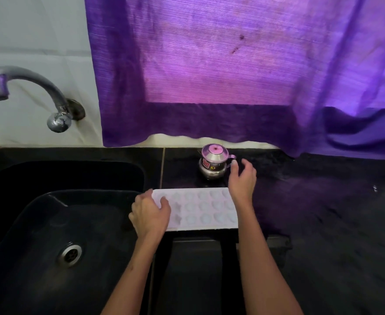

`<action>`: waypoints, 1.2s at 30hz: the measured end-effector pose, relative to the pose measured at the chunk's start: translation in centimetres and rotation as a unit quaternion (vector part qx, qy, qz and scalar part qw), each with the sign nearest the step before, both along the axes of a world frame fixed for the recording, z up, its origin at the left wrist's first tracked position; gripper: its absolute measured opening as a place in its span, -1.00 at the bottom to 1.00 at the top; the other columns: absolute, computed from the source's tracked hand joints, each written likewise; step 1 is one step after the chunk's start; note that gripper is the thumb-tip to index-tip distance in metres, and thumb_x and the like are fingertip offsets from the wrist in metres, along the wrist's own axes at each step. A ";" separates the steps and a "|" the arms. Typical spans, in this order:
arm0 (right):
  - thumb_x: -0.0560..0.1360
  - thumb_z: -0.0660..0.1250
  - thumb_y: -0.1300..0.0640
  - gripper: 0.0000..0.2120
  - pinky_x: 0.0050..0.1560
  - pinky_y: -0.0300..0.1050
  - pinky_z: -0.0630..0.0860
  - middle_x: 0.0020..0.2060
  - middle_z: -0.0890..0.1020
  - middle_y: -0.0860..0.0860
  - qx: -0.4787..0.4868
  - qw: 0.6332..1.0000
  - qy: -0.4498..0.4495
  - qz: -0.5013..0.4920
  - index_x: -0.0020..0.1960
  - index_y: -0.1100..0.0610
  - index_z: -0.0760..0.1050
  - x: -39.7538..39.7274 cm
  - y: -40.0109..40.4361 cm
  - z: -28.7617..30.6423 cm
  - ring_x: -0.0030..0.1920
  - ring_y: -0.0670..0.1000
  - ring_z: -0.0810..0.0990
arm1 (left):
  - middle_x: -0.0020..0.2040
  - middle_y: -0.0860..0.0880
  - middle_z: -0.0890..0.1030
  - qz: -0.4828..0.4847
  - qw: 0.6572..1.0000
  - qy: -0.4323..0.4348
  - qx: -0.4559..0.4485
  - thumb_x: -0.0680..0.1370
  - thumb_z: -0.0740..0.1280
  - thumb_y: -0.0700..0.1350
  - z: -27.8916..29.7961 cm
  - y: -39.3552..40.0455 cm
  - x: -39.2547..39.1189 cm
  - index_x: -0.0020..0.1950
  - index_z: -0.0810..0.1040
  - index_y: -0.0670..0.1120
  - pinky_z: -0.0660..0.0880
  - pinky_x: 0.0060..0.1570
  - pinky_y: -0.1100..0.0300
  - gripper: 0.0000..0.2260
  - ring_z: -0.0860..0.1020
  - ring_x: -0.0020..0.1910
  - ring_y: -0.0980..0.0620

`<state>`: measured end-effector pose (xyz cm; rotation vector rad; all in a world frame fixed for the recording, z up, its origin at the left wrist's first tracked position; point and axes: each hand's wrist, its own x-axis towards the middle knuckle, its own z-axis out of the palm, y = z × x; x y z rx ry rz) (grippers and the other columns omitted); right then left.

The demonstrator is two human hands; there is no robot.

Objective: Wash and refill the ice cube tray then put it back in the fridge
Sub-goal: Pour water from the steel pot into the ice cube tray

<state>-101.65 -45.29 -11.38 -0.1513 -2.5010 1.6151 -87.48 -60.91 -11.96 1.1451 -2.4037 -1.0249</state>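
A home kitchen: black sink [39, 223] under a wall tap [27, 87], dark countertop [323, 212], small steel kettle [214, 161].

A single head-worn wide-angle camera is looking forward and steeply down from close above a black countertop [323, 212]. It is facing a purple curtain [221, 64] at 12 o'clock, taking in a wall tap [27, 87] at 10 o'clock and a dark sink [50, 223] at 8 o'clock.
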 end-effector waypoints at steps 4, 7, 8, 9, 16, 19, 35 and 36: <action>0.62 0.13 -0.08 -0.53 0.32 -0.01 0.33 0.40 0.37 0.13 -0.030 0.998 -0.044 0.043 0.41 0.19 0.35 -3.3 -1.1 1.0 0.36 0.11 0.38 | 0.36 -0.17 0.43 -0.050 0.998 0.048 0.009 0.57 0.25 -0.09 1.1 1.4 -1.9 0.40 0.38 -0.18 0.31 0.35 -0.07 -0.59 0.39 0.34 -0.15; 0.59 0.18 -0.11 -0.60 0.07 -0.11 0.38 0.17 0.54 0.13 -0.018 0.996 -0.073 0.056 0.20 0.20 0.46 -4.5 -1.1 0.6 0.18 0.10 0.50 | 0.37 -0.16 0.44 -0.091 0.993 0.063 0.029 0.58 0.23 -0.09 1.4 2.4 -3.3 0.41 0.36 -0.18 0.33 0.34 -0.06 -0.59 0.40 0.35 -0.13; 0.58 0.22 -0.11 -0.62 0.02 -0.12 0.36 0.11 0.56 0.11 -0.016 0.995 -0.079 0.055 0.14 0.21 0.46 -4.8 -1.0 0.5 0.13 0.10 0.51 | 0.37 -0.15 0.44 -0.104 0.992 0.062 0.030 0.59 0.23 -0.09 1.6 2.7 -3.6 0.41 0.36 -0.18 0.33 0.35 -0.05 -0.59 0.39 0.36 -0.12; 0.56 0.26 -0.09 -0.64 -0.03 -0.13 0.35 0.04 0.56 0.09 -0.018 0.995 -0.084 0.055 0.08 0.21 0.45 -4.8 -0.9 0.4 0.08 0.09 0.52 | 0.37 -0.15 0.44 -0.118 0.991 0.059 0.027 0.59 0.22 -0.08 1.6 3.0 -4.0 0.42 0.35 -0.18 0.32 0.35 -0.04 -0.59 0.39 0.36 -0.12; 0.41 0.41 -0.19 -0.58 -0.08 0.03 0.57 -0.26 0.60 0.08 -0.067 0.990 -0.127 0.011 -0.26 0.17 0.46 -4.4 -0.5 -0.8 -0.09 0.17 0.64 | 0.39 -0.14 0.43 -0.178 0.983 0.046 0.022 0.60 0.20 -0.10 2.0 4.4 -4.8 0.43 0.31 -0.20 0.27 0.38 -0.02 -0.58 0.35 0.39 -0.09; 0.39 0.44 -0.20 -0.53 -0.09 0.05 0.57 -0.37 0.58 0.08 -0.072 0.990 -0.123 -0.017 -0.38 0.18 0.44 -3.7 -0.6 -0.5 -0.14 0.19 0.66 | 0.40 -0.13 0.41 -0.185 0.981 0.053 0.029 0.60 0.20 -0.09 2.1 4.8 -4.7 0.44 0.30 -0.19 0.27 0.38 0.00 -0.57 0.34 0.40 -0.08; 0.37 0.41 -0.24 -0.55 -0.03 0.07 0.57 -0.37 0.65 0.06 -0.030 0.997 -0.051 -0.059 -0.32 0.17 0.56 3.3 5.8 4.7 -0.21 0.14 0.66 | 0.58 -0.01 -0.05 -0.302 0.940 0.123 0.098 0.60 0.21 -0.11 2.0 11.5 -1.1 0.56 -0.10 -0.11 -0.05 0.41 0.30 -0.36 -0.06 0.54 0.09; 0.37 0.41 -0.24 -0.55 -0.05 0.06 0.57 -0.36 0.65 0.06 -0.024 0.997 -0.050 -0.060 -0.31 0.18 0.57 3.8 6.5 4.8 -0.21 0.14 0.66 | 0.58 0.00 -0.09 -0.311 0.936 0.126 0.110 0.60 0.21 -0.11 1.8 12.1 -0.8 0.56 -0.13 -0.11 -0.08 0.40 0.32 -0.35 -0.09 0.54 0.10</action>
